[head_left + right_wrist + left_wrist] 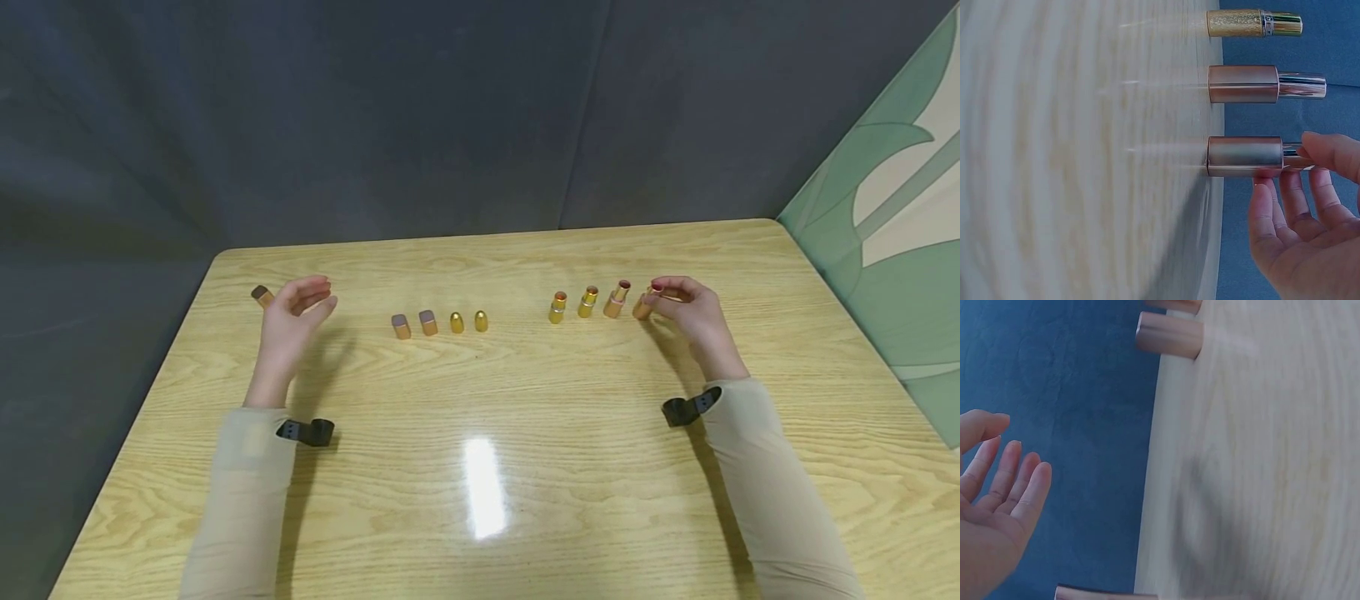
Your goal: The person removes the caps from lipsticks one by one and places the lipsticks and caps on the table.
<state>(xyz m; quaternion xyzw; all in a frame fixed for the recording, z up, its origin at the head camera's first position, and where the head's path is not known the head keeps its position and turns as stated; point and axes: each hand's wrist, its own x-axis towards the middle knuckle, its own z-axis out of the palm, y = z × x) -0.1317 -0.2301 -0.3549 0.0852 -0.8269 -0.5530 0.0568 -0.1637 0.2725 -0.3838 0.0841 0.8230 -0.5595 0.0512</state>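
My left hand (292, 317) hovers above the table's left side, fingers loosely curved with nothing between them. Just behind it stands a copper-coloured, dark-topped tube (262, 295), partly hidden by the hand. My right hand (690, 315) is at the right end of a row of uncapped lipsticks. Its thumb and fingers pinch the metallic neck of the end rose-gold lipstick (1245, 156), whose base stands upright on the table. Beside it is another rose-gold lipstick (615, 302), then two gold lipsticks, one (588, 302) nearer and one (557, 307) farther left.
Between the hands stand two rose-gold caps, one (401, 326) left of the other (428, 322). Right of them are two gold caps, one (457, 322) beside the other (482, 321). Beyond the wooden table (540, 400) hangs a dark cloth (390, 125).
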